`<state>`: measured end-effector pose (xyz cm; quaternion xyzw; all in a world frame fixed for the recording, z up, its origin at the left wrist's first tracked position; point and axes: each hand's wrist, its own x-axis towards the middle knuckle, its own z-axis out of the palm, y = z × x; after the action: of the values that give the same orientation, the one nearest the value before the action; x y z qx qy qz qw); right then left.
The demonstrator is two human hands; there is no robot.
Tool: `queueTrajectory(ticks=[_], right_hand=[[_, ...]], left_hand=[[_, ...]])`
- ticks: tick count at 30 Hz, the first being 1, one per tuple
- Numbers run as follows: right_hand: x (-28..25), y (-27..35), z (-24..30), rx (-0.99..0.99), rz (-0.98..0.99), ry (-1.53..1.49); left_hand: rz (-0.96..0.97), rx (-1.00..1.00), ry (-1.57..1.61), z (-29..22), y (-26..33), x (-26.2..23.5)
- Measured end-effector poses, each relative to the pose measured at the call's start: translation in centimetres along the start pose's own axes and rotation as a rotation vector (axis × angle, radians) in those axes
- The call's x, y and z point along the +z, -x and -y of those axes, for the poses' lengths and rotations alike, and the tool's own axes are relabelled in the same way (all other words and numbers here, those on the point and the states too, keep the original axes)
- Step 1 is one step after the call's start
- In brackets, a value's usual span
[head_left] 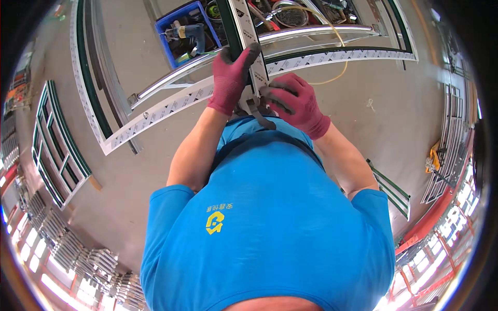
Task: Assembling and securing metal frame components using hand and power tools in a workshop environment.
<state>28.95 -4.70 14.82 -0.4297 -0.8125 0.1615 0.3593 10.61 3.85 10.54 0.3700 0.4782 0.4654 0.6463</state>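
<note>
In the head view, a white-taped frame bar [248,39] with a dark green edge was seen running from the top edge down toward the person's chest. It was clasped by the left hand [232,78], in a maroon glove, with the fingers curled over the bar's upper part. The right hand [296,103], gloved alike, was closed around a grey metal fitting [255,106] at the bar's lower end, just beside the left hand. The bar was crossed by a long white-taped frame rail [171,106], which stretched from the left, low down, to the upper right, with a curved silver profile [171,78] lying just above it.

A blue crate [165,39] holding a power drill [188,32] was seen on the floor [129,176] near the top edge, left of the bar. A yellow cord [340,52] was trailed across the floor at the upper right. A green and white window frame [59,142] was laid flat at the floor's left side. The lower middle was filled by the person's blue shirt [270,228].
</note>
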Motion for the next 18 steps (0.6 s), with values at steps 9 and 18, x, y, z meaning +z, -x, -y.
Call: queueTrajectory(ticks=[9,18], right_hand=[[-0.2,-2.7,0.1,0.209,0.179,-0.197],[3.4,-2.7,0.0,0.606,-0.23,-0.531]], left_hand=[[-0.005,-0.032,-0.065,-1.5,0.4,-0.5],[0.001,-0.071,-0.14,-0.7,-1.3,-0.9]])
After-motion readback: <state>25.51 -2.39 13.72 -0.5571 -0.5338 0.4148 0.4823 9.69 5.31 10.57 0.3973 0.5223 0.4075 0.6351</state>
